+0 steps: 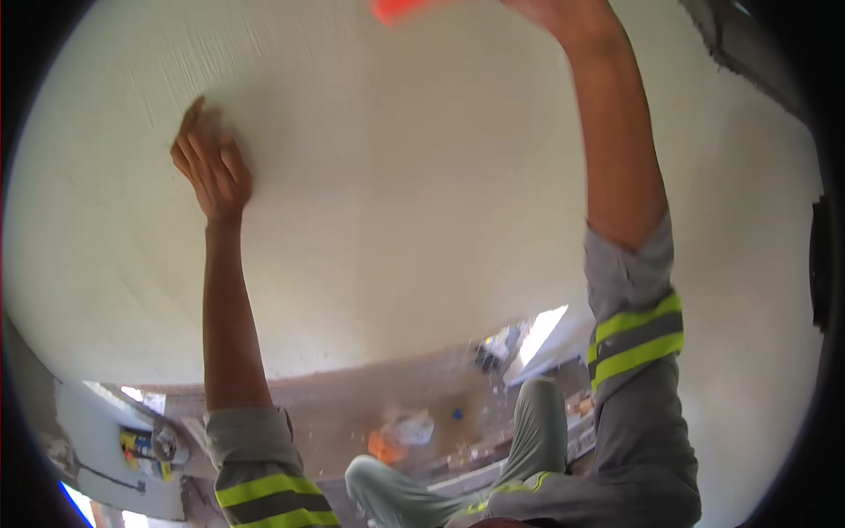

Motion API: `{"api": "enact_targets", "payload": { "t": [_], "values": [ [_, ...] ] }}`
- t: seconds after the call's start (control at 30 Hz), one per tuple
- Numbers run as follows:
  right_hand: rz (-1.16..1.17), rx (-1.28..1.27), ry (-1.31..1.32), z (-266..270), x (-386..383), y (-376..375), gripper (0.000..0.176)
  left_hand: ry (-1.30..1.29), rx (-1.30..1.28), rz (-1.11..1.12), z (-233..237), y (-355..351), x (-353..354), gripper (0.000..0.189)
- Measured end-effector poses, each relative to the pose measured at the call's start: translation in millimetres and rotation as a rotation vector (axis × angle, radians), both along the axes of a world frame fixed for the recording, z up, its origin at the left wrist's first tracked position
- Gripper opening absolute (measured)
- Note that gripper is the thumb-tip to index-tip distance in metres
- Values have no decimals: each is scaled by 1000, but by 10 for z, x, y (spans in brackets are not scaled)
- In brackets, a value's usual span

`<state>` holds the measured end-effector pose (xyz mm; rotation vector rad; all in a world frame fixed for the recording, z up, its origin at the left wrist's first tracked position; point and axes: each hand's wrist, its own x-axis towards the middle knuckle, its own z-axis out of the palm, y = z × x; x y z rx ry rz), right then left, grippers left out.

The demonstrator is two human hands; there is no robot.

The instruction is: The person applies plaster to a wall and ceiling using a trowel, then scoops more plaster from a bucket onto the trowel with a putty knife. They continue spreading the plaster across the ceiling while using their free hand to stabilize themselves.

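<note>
My left hand (211, 167) is raised against a pale, smooth plastered surface (422, 202), its fingers loosely bent and nothing visible in them. Faint ridges run across the plaster above that hand. At the top edge, my right hand (550, 13) is blurred and partly cut off by the frame. Beside it shows a bright red object (400, 9), smeared by motion; it appears to be held in that hand, though the grip itself is out of view. Both arms wear rolled grey sleeves with yellow-green bands.
Below lies a dusty floor (326, 422) with an orange item (385, 446), a whitish plastic piece (412, 429) and scattered debris. A bucket (169, 444) stands at lower left. A dark rough-edged opening (748, 48) is at upper right. My bent legs (541, 431) show below.
</note>
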<state>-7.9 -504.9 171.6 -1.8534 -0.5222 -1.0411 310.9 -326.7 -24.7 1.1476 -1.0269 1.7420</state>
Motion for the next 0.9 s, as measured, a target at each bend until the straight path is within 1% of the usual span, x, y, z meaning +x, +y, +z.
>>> {"api": "enact_targets", "payload": {
  "t": [0.07, 0.17, 0.27, 0.37, 0.43, 0.5, 0.53, 0.57, 0.6, 0.63, 0.67, 0.7, 0.8, 0.83, 0.87, 0.9],
  "values": [
    [-324, -160, 65, -338, -592, 70, 25, 23, 8, -17, -30, 10, -8, 37],
    [-967, -115, 164, -443, -1021, 40, 32, 56, 25, -10, -23, 68, -93, 37],
    [-1188, -198, -41, -242, -1181, -210, 36, 72, 23, -14, -7, 62, -96, 36],
    [-1461, -499, -250, 177, -1184, -502, 39, 86, 33, 9, -11, 85, -115, 35],
    [-1542, -475, -195, 456, -939, -686, 43, 83, 35, 44, 10, 41, -102, 35],
    [-1512, -622, -170, 578, -608, -852, 45, 86, 31, 52, -21, 21, -123, 35],
    [-1510, -685, -167, 537, -431, -775, 45, 84, 22, 61, 11, 13, -104, 35],
    [-1505, -754, -150, 402, -234, -646, 46, 89, 28, 78, 16, 17, -85, 36],
    [-1455, -757, -98, 171, -25, -494, 46, 97, 35, 93, 8, 30, -83, 36],
    [-1417, -751, -46, -108, 58, -371, 46, 97, 46, 98, 12, 21, -117, 37],
    [-1388, -799, 25, -304, 78, -299, 46, 104, 56, 100, -8, 19, -106, 37],
    [-1355, -853, 81, -403, 60, -235, 46, 109, 52, 109, -21, 30, -65, 37],
    [-1168, -731, 70, -515, -396, -247, 47, 95, 45, 98, 28, 11, -80, 38],
    [-1365, -618, -65, -414, -512, -498, 48, 100, 43, 94, 9, 22, -65, 38],
    [-1388, -499, -160, -217, -638, -946, 51, 120, 50, 114, -22, 52, -65, 38],
    [-1464, -243, -109, -39, -875, -938, 49, 140, 53, 133, -23, 42, -90, 38]
  ]
}}
